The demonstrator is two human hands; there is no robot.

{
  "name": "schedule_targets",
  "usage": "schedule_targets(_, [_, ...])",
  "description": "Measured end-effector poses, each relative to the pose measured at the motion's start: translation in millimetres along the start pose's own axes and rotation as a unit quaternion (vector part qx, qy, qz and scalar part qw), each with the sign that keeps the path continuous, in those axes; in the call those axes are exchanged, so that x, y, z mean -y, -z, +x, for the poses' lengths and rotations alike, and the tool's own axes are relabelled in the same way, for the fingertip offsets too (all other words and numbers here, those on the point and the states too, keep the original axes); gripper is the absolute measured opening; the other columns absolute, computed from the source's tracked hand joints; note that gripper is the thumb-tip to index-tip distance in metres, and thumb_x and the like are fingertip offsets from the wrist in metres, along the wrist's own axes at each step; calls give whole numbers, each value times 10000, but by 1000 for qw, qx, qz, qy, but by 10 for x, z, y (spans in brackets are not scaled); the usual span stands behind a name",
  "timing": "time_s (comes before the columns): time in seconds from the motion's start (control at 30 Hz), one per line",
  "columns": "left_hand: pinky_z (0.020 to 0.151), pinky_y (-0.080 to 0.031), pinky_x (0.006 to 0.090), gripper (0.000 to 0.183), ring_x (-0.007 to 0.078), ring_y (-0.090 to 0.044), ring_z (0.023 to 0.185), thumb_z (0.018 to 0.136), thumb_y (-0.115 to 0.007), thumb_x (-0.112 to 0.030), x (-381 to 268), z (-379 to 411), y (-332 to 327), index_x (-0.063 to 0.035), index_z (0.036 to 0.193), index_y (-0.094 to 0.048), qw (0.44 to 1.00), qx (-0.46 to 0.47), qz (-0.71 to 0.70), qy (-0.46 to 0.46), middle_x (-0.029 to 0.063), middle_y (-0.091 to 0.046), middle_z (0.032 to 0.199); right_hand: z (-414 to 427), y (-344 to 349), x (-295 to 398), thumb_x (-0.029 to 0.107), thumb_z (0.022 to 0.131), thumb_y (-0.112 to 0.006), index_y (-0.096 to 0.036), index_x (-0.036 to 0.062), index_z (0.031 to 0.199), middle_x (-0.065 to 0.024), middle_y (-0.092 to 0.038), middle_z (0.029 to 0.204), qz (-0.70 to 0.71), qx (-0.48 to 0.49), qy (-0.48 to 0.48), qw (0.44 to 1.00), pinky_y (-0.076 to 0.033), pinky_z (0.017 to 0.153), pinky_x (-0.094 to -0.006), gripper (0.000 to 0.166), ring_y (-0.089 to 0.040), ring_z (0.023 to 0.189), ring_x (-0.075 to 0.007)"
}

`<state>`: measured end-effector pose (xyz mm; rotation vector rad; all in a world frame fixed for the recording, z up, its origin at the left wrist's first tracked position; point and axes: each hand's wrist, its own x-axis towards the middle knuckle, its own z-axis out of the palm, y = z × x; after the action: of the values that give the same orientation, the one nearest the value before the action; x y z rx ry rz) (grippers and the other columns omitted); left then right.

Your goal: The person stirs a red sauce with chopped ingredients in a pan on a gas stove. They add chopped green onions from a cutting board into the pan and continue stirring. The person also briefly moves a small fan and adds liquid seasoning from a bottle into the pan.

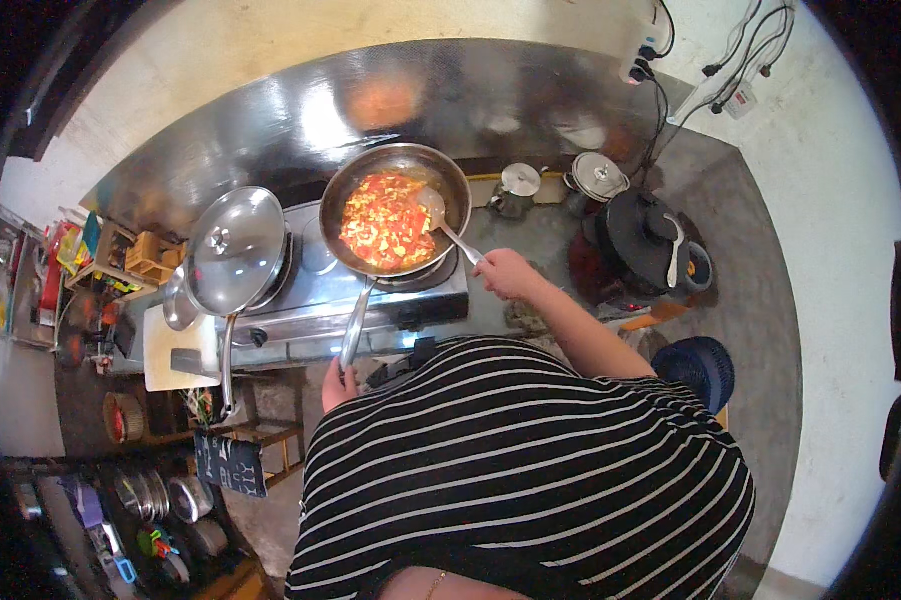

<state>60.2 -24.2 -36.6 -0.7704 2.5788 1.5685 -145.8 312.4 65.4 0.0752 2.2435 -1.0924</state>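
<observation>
My left hand [338, 385] grips the long metal handle of a frying pan [332, 244] over the right side of the gas stove [420, 304]. The pan holds chopped red and yellow food [384, 221], which looks like tomato and egg. In my right hand [506, 273] is the handle of a metal spatula [433, 206]; its head rests in the food at the right side of the pan. Part of my left hand is hidden by my striped shirt.
A lidded pan [236, 259] sits on the stove's left side, beside a cutting board [157, 352] with a cleaver [193, 362]. To the right stand a metal kettle [516, 196], a lidded pot [600, 176] and a large black cooker [630, 240] with a spoon on top.
</observation>
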Motion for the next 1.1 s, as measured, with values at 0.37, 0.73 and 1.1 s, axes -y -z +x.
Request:
schedule_targets(0.37, [631,-495,335,352,183,-608,671,946,-531,-142,184,59,-25,-36,1281,-511,999,-2,24,-31,107,-655,826,-474,-116,160,250,914,-498,-631,0,958,-242,-649,944,-220,-58,175,958,-481,812,-507,286,-613,894,-427])
schedule_targets(0.73, [633,-506,330,327,188,-621,666,944,-528,-145,181,75,-36,-28,1250,-521,999,-7,7,-40,107,-649,831,-300,-213,-32,161,872,-502,-636,-11,914,-236,-656,901,-300,-73,176,935,-491,789,-515,222,-627,878,-425])
schedule_targets(1.1, [635,-506,328,304,186,-627,678,951,-520,-157,112,18,-38,-34,1229,-536,999,-15,10,-37,100,-650,827,-501,180,4,172,865,-479,-650,53,995,-220,-657,945,-309,-102,165,931,-492,793,-510,245,-623,901,-414])
